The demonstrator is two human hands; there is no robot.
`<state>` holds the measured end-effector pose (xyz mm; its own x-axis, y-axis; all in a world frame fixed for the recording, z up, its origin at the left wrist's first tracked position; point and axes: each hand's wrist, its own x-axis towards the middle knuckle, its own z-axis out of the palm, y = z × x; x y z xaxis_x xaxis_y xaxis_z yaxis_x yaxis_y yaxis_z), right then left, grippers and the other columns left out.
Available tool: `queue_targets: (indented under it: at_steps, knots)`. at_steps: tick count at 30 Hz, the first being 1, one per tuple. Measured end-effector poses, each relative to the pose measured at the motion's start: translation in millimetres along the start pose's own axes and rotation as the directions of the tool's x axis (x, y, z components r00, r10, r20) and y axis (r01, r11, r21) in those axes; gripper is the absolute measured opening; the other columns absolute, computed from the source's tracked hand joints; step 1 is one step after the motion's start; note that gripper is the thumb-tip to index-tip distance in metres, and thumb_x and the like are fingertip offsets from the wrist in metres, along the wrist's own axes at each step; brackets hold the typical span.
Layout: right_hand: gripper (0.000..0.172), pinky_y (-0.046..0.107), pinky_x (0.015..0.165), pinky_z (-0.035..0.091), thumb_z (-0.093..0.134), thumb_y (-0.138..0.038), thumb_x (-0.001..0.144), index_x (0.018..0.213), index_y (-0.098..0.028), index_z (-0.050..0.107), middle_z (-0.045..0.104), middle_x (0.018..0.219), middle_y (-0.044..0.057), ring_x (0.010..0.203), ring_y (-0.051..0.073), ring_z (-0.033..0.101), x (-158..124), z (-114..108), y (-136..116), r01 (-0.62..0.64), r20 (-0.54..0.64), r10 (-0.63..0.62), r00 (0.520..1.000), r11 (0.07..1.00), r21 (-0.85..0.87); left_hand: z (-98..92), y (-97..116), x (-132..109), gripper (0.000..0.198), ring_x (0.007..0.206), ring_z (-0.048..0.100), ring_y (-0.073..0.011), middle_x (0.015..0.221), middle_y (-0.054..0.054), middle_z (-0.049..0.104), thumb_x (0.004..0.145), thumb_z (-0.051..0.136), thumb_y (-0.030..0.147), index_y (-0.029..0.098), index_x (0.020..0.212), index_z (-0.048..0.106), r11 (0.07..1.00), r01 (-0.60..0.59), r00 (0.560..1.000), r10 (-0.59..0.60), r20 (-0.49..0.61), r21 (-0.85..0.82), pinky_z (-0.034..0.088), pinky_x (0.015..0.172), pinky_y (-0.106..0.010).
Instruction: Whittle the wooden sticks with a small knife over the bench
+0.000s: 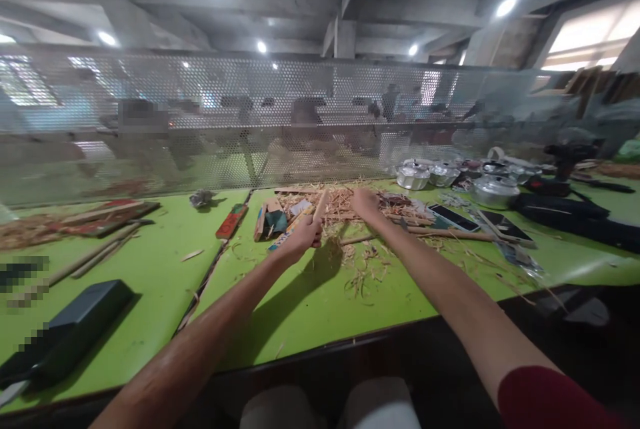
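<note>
My left hand (306, 235) is closed around a pale wooden stick (323, 203), which points up and away from me above the green table. To its right, my right hand (365, 203) reaches into a heap of wood shavings (343, 201). Its fingers are blurred and partly lost against the shavings, so I cannot see what they hold, if anything. Beside my left hand lie a patterned strip (287, 234) and a small open box (266, 219). Below my right forearm, thin curls of shaving (367, 275) are scattered on the green tabletop (320, 322).
A perforated metal screen (300, 142) runs along the table's back. Metal pots (493, 190), a phone (453, 218) and a black bag (565, 215) are on the right. Leftward lie a red-and-green block (232, 221), wooden sticks (95, 255) and a dark oblong case (75, 322).
</note>
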<state>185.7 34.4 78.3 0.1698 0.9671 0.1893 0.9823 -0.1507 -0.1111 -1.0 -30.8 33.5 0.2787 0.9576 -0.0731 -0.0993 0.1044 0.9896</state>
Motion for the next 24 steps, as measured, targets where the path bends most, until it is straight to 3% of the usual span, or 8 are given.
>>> queue_targets:
  at_steps: [4,7,10,18,24]
  knots:
    - [0.034,0.025,0.082,0.054,0.052,-0.018,0.1,0.119,-0.009,0.079,0.078,0.112,0.021,0.102,0.024,0.075,-32,12,-28,0.161,0.006,-0.161,0.987,0.987,0.021,1.4,0,1,0.026,0.043,0.026,-0.005,0.056,0.012,0.029,0.096,0.055,0.018,0.024,0.081,0.035,0.997,0.004,0.999,-0.001,0.04,-0.082,0.021,0.044,-0.016]
    - [0.033,0.028,0.086,0.055,0.049,-0.014,0.101,0.117,-0.006,0.077,0.078,0.11,0.022,0.103,0.026,0.075,-56,23,-45,0.311,0.023,-0.311,0.95,0.95,-0.029,1.9,-2,-3,0.029,0.043,0.027,-0.0044,0.058,0.012,0.031,0.095,0.058,0.018,0.024,0.08,0.034,0.991,-0.026,0.998,0.034,0.058,-0.131,0.021,0.044,-0.015]
    - [0.034,0.03,0.086,0.056,0.045,-0.01,0.103,0.119,-0.005,0.074,0.078,0.108,0.023,0.103,0.028,0.076,-68,31,-51,0.384,0.023,-0.383,0.923,0.921,-0.071,-0.5,-5,-6,0.03,0.043,0.026,-0.0041,0.058,0.012,0.031,0.093,0.058,0.017,0.024,0.079,0.033,0.991,-0.026,0.998,0.033,0.046,-0.134,0.019,0.044,-0.015]
    - [0.036,0.037,0.087,0.056,0.036,-0.007,0.105,0.121,-0.003,0.068,0.076,0.105,0.027,0.103,0.031,0.075,-55,38,-44,0.385,-0.047,-0.394,0.918,0.913,-0.134,-1.9,-4,-4,0.028,0.042,0.024,-0.0038,0.056,0.012,0.029,0.095,0.055,0.018,0.023,0.077,0.034,0.995,0.018,0.999,-0.015,0.029,-0.094,0.017,0.043,-0.016]
    - [0.038,0.035,0.093,0.051,0.038,-0.004,0.104,0.128,0.005,0.066,0.07,0.12,0.033,0.113,0.031,0.07,-31,21,-42,0.286,0.039,-0.285,0.958,0.958,-0.027,-3.7,-8,-2,0.021,0.042,0.029,-0.0043,0.057,0.011,0.034,0.093,0.055,0.015,0.023,0.082,0.039,0.997,0.066,0.998,-0.064,0.024,-0.048,0.018,0.043,-0.016]
